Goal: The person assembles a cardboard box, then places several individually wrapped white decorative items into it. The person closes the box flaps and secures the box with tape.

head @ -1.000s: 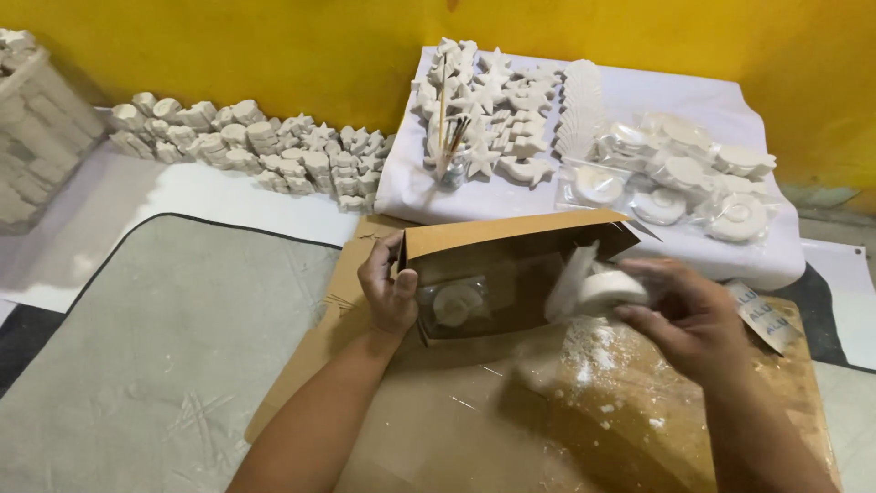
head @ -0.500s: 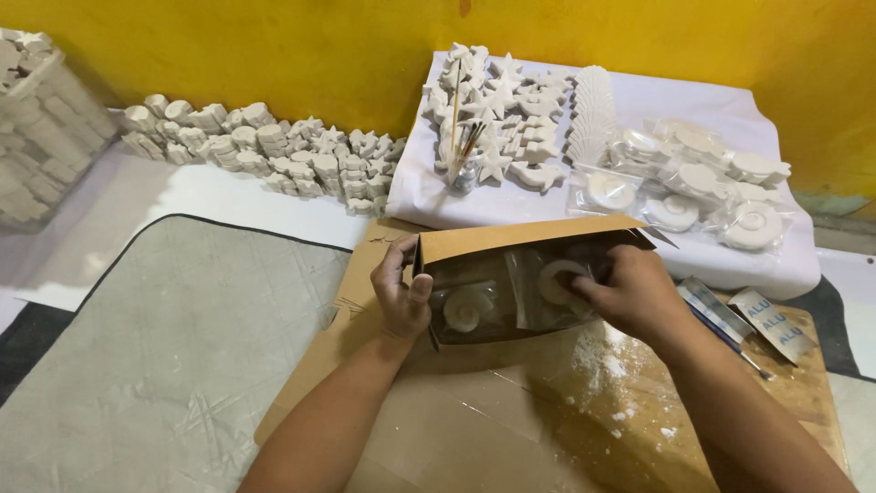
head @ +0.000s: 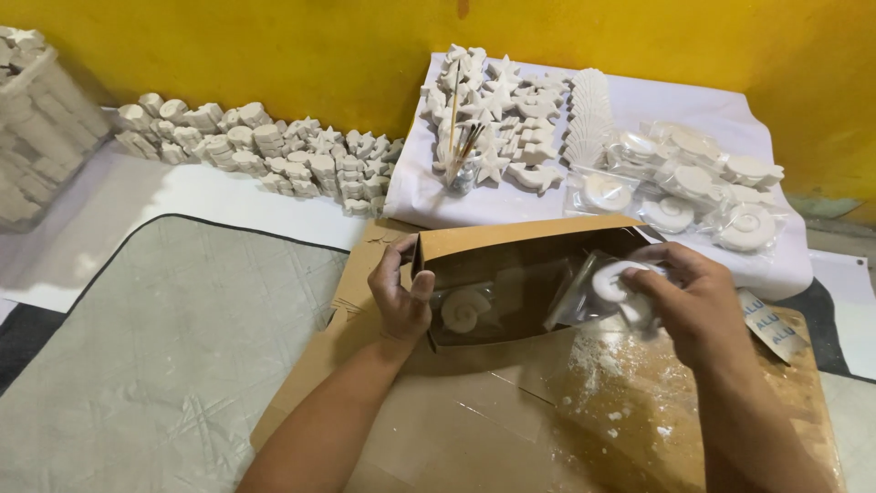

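Note:
A brown cardboard box lies on its side with its opening toward me. My left hand grips the box's left edge, thumb over the rim. Inside at the left rests a white spiral shell casting in a clear wrapper. My right hand holds another white shell casting in a clear plastic bag at the right part of the opening.
Flattened cardboard dusted with white powder lies under the box. Beyond it a white cloth bears star and shell castings, bagged castings and a jar of brushes. More white castings line the yellow wall. A grey mat lies left.
My right hand carried the bagged shell casting from outside the box on the right into the opening, then eased it back slightly. My left hand kept hold of the box's left edge.

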